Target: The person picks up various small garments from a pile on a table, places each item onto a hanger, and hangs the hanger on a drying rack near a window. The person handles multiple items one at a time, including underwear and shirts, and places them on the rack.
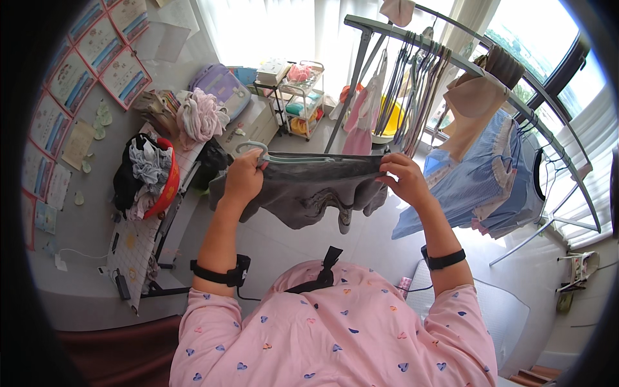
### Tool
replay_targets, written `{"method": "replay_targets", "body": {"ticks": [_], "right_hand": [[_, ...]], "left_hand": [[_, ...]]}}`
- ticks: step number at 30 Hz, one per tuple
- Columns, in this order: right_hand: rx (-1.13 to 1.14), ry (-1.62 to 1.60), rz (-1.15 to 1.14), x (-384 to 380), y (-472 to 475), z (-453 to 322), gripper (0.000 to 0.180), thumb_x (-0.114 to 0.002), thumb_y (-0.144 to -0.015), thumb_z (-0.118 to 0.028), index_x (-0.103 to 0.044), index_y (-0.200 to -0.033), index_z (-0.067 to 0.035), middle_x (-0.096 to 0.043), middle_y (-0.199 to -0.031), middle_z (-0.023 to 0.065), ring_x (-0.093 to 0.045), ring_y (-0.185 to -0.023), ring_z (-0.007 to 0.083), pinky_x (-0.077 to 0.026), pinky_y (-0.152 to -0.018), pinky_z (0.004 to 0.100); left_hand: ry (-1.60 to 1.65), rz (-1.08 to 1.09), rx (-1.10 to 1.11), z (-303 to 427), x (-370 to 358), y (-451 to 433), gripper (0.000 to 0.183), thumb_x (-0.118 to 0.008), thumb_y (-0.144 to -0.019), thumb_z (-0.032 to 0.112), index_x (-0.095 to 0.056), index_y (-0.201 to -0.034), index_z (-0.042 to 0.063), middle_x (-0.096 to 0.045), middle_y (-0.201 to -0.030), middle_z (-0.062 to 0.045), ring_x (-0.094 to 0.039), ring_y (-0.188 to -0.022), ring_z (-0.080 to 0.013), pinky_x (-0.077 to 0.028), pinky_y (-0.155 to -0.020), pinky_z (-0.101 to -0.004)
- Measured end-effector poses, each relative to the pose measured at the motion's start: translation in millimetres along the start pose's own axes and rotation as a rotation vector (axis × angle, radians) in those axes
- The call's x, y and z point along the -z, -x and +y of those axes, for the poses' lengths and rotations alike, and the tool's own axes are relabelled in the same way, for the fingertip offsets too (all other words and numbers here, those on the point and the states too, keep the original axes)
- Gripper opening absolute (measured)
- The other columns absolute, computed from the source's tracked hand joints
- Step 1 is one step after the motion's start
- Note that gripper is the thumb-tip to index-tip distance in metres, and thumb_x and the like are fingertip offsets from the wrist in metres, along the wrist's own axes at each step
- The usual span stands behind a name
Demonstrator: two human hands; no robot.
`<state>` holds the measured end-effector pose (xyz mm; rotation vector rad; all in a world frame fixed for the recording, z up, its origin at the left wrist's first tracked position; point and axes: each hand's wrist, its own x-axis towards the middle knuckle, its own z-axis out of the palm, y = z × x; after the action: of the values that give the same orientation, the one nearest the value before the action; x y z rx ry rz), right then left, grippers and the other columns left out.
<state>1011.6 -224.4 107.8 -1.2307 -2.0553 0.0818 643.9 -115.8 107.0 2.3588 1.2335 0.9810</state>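
Note:
A dark grey garment hangs stretched between my two hands, its lower part loose and bunched. My left hand grips a pale green clothes hanger together with the garment's left end; the hanger's hook curls up above the fist. Along the garment's top edge lies the hanger's arm, which ends short of the right side. My right hand pinches the right end of that top edge between thumb and fingers. Cloth hides the rest of the hanger.
On the right stands a metal drying rack with many hangers and a blue dress. A table at left bears a red basket of clothes. Farther back are a purple schoolbag and a wheeled cart.

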Motion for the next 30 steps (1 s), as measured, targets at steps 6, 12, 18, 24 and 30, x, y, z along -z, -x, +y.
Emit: {"method": "replay_targets", "body": {"ticks": [6,12,18,24,30], "right_hand": [[0.095,0.013,-0.020,-9.6,-29.1,-32.4,0.022,-0.077,-0.067,-0.002,-0.063,-0.084,-0.003,-0.057,-0.100,0.0078,-0.058,-0.096,0.0279,-0.050,-0.079,0.0371],[-0.051,-0.026,-0.020,-39.6,-39.8,-55.5,0.028,-0.074,-0.075,-0.010,-0.057,-0.097,-0.008,-0.057,-0.103,0.0123,-0.059,-0.093,0.0346,-0.048,-0.077,0.0403],[-0.202,-0.075,0.085,-53.8,-21.8,-58.1,0.021,-0.071,-0.084,-0.022,-0.060,-0.099,-0.012,-0.064,-0.083,0.0047,-0.062,-0.068,0.0261,-0.046,-0.059,0.0345],[-0.383,-0.113,0.330,-24.2,-14.0,-39.9,0.016,-0.073,-0.081,-0.012,-0.067,-0.094,-0.005,-0.063,-0.077,0.0043,-0.061,-0.062,0.0150,-0.047,-0.058,0.0261],[-0.409,-0.057,0.446,20.1,5.0,-22.6,0.016,-0.072,-0.081,-0.005,-0.066,-0.095,-0.001,-0.062,-0.077,0.0058,-0.060,-0.066,0.0148,-0.046,-0.061,0.0251]], "left_hand": [[-0.034,-0.001,-0.059,36.3,-14.9,-2.9,0.006,-0.052,-0.074,-0.004,-0.053,-0.079,-0.001,-0.056,-0.080,-0.021,-0.055,-0.081,-0.0426,-0.043,-0.068,-0.0458],[0.034,-0.037,-0.073,56.1,-19.3,-9.9,0.025,-0.059,-0.080,0.001,-0.061,-0.105,0.006,-0.064,-0.100,-0.013,-0.059,-0.086,-0.0382,-0.047,-0.072,-0.0449],[0.187,-0.202,-0.040,64.3,-10.0,0.5,0.055,-0.068,-0.076,0.003,-0.048,-0.127,0.011,-0.060,-0.107,-0.014,-0.059,-0.097,-0.0341,-0.047,-0.083,-0.0407],[0.071,-0.147,-0.018,11.3,8.3,2.5,0.060,-0.074,-0.069,-0.004,-0.055,-0.124,0.010,-0.065,-0.108,-0.014,-0.063,-0.098,-0.0263,-0.048,-0.088,-0.0359],[0.045,0.186,0.207,-42.7,7.5,3.0,0.018,-0.061,-0.078,-0.004,-0.067,-0.094,0.003,-0.068,-0.084,-0.016,-0.066,-0.078,-0.0299,-0.052,-0.074,-0.0382]]}}
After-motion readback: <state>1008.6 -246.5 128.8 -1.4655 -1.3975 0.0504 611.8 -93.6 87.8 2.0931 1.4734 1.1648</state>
